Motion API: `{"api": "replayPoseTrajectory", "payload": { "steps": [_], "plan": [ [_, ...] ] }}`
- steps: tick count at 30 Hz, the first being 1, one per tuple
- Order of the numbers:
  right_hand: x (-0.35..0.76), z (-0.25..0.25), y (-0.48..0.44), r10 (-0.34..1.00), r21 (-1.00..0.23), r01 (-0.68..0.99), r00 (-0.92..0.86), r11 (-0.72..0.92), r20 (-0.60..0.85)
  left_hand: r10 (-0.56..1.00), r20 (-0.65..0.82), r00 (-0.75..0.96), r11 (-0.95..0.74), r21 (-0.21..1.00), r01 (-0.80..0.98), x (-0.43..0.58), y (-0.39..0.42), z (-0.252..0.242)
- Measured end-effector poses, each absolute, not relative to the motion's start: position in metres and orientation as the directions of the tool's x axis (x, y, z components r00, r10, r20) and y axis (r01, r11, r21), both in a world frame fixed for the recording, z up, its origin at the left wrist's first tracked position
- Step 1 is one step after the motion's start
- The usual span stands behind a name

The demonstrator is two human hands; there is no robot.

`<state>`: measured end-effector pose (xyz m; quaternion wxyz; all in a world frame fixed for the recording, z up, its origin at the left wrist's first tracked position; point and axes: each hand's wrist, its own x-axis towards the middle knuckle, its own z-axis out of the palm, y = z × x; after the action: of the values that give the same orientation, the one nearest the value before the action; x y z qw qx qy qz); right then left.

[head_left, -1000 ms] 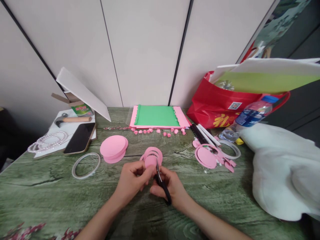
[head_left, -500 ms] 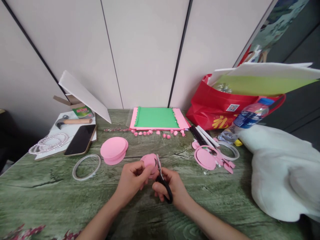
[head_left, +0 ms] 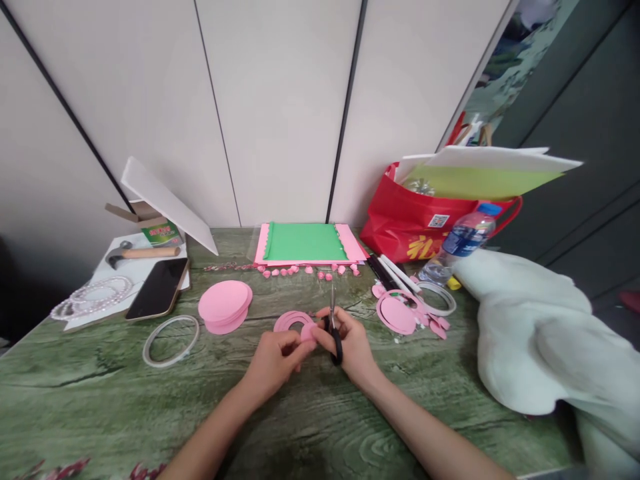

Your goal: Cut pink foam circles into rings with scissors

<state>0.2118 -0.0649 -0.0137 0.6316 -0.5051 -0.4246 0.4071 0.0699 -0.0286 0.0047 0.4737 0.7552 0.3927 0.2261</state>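
Observation:
Between the thumb and fingers of my left hand (head_left: pixel 274 363) is a piece of pink paper (head_left: pixel 307 331), cut in a curving spiral band (head_left: pixel 291 319) that loops out beyond the fingertips. My right hand (head_left: pixel 354 343) is closed around black-handled scissors (head_left: pixel 335 343), their blades pointing up and away from the paper. The right thumb and fingertips touch the paper's right edge. To the left of my hands lies a stack of pink paper circles (head_left: pixel 225 303). Cut pink rings and scraps (head_left: pixel 399 313) lie to the right.
A roll of tape (head_left: pixel 170 341), a phone (head_left: pixel 157 288), a hammer (head_left: pixel 145 253) and beads (head_left: pixel 95 297) lie left. Green and pink sheets (head_left: pixel 305 241) sit at the back, behind small pink paper rolls (head_left: pixel 310 270). Right are pens (head_left: pixel 393 273), a bottle (head_left: pixel 465 240), a red bag (head_left: pixel 395 223) and a white form (head_left: pixel 530 333).
The scissors have come off the paper, and their blades now look closed. My right fingertips have moved onto the paper, whose spiral band now spreads open. The view has shifted slightly.

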Motion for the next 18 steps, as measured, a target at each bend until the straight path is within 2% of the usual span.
{"api": "replayPoseTrajectory", "payload": {
  "steps": [4, 8, 10, 12, 14, 15, 16, 18],
  "plan": [
    [0.227, -0.005, -0.06, 0.915, -0.985, 0.0, 0.371, 0.173, 0.161, 0.811, 0.11, 0.574, -0.359, 0.869, 0.341, 0.07, -0.028, 0.0],
    [0.276, 0.008, -0.062, 0.844, -0.932, 0.342, 0.457, 0.123, 0.279, 0.796, 0.317, 0.516, -0.522, 0.791, 0.319, 0.067, -0.026, -0.003],
    [0.306, 0.012, -0.068, 0.817, -0.807, 0.59, 0.478, -0.028, 0.322, 0.78, 0.398, 0.483, -0.574, 0.762, 0.3, 0.067, -0.024, -0.003],
    [0.332, 0.015, -0.077, 0.769, -0.515, 0.794, 0.537, -0.323, 0.346, 0.778, 0.442, 0.446, -0.594, 0.748, 0.296, 0.066, -0.023, -0.002],
    [0.347, 0.017, -0.086, 0.735, -0.249, 0.81, 0.587, -0.531, 0.34, 0.795, 0.446, 0.412, -0.583, 0.749, 0.315, 0.066, -0.023, -0.002],
    [0.35, 0.017, -0.09, 0.727, -0.173, 0.802, 0.592, -0.571, 0.347, 0.812, 0.429, 0.397, -0.563, 0.757, 0.333, 0.066, -0.023, -0.002],
    [0.349, 0.017, -0.092, 0.73, -0.148, 0.808, 0.581, -0.57, 0.361, 0.832, 0.4, 0.385, -0.533, 0.769, 0.353, 0.066, -0.024, -0.003],
    [0.335, 0.017, -0.094, 0.767, -0.23, 0.869, 0.494, -0.438, 0.409, 0.869, 0.342, 0.358, -0.472, 0.79, 0.39, 0.065, -0.024, -0.005]
  ]
}}
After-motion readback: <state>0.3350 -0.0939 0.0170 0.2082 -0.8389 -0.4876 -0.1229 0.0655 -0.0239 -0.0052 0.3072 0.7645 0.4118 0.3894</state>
